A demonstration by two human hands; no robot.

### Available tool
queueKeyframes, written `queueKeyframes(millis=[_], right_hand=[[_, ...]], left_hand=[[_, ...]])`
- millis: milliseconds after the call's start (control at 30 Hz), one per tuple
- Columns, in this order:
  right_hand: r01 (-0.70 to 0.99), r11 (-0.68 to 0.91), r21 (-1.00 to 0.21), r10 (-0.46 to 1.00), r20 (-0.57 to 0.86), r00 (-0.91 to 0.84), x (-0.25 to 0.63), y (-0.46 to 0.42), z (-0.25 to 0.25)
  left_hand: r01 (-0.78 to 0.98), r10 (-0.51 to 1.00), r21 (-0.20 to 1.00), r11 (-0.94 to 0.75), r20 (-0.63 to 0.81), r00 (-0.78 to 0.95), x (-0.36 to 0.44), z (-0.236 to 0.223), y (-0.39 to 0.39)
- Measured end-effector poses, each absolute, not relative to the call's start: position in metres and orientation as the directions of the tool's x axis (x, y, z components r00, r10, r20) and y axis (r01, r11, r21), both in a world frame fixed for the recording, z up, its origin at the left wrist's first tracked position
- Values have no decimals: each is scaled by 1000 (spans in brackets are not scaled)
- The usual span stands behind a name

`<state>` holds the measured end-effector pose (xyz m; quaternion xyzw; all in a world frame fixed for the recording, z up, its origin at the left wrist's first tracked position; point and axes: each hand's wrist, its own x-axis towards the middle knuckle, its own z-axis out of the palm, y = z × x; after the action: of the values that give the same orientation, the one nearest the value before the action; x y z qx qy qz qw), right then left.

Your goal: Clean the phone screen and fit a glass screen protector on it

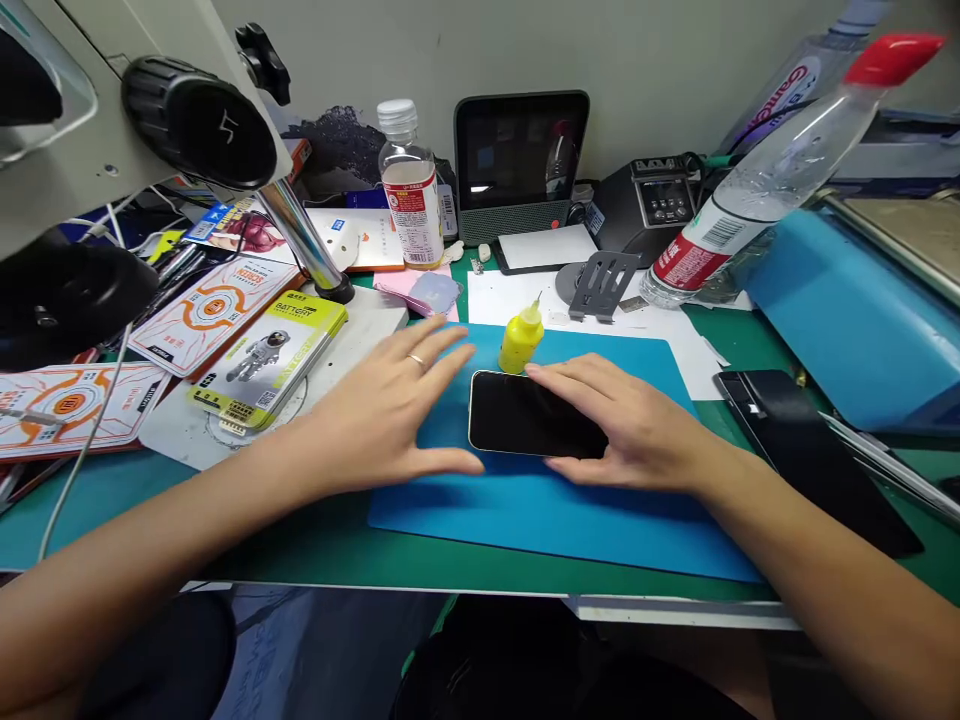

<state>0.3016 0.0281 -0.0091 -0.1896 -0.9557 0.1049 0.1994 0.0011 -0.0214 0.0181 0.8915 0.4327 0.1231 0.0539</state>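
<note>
My right hand (622,425) grips the right end of the phone (525,415) on the blue mat (555,510); my left (412,410), fingers spread, hovers off its free left edge.

The smartphone (517,415) is a thin rectangular unit with rounded corners, a glossy black front face and a narrow, pale frame; its display is dark. It is positioned over the blue mat (525,510), display side up, with its long axis running approximately left to right and its right end partly covered by the right hand (566,415)
</note>
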Motion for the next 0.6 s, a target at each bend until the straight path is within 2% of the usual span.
queueKeyframes(millis=[67,133,233,300,367,600], right_hand=[[317,908,-273,397,324,-859,305,31,-8],[306,906,-292,393,318,-863,307,31,-7],[287,904,-316,388,332,-860,308,31,-6],[284,904,-320,388,335,-859,308,30,-5],[286,903,-320,391,334,-858,307,30,-5],[292,898,-330,394,307,-866,306,30,-5]], left_hand=[[875,869,72,-480,179,462,-20,22,-27],[966,940,-39,-254,224,256,-44,23,-32],[990,992,-138,29,124,-12,-77,20,-41],[984,993,-135,116,20,-114,-91,15,-51],[984,989,-108,140,-27,-144,-97,9,-65],[988,982,52,147,109,-152,-89,-1,-110]])
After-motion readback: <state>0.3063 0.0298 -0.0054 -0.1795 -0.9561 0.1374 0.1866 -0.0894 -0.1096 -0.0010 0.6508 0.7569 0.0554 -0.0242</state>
